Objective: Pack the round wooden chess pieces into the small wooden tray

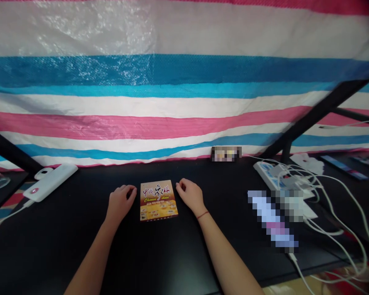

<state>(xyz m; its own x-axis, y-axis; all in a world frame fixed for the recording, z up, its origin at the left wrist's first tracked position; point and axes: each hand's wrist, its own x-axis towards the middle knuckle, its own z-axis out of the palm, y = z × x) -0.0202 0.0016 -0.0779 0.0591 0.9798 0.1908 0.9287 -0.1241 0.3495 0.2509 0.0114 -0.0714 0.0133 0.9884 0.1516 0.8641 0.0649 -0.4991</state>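
**Flat yellow-and-cream Chinese chess box [159, 200] lies between two bare hands, tangle of cables close by**

The near-square package, its cover printed with dark characters, "Chinese chess" lettering and pictured game pieces, lies face up on a smooth-looking black tabletop [147, 262]. The left hand [121, 203] rests just beside its left edge, fingers loosely curled and a dark gap showing between thumb and forefinger. The right hand [190, 196], with a thin red band [203, 214] at the wrist, sits just off the upper right corner, its fingers likewise loosely bent and thumb apart from forefinger. Neither hand holds anything, and both appear clear of the cardboard.

Trouble, if any, would probably start with a nudge: a push from one side alone could skid the light-looking package across the slick surface. How the cover closes cannot be told; were it loose, a grip on the top alone might let it slip open.

To the right, thin white cables [334, 196] loop around a crowded white power strip [267, 176], beside a long, pixelated bluish device [270, 219]. An elbow swung wide could catch a cord and drag that device. The white oblong unit [53, 182] at far left, also corded, seems safely distant.
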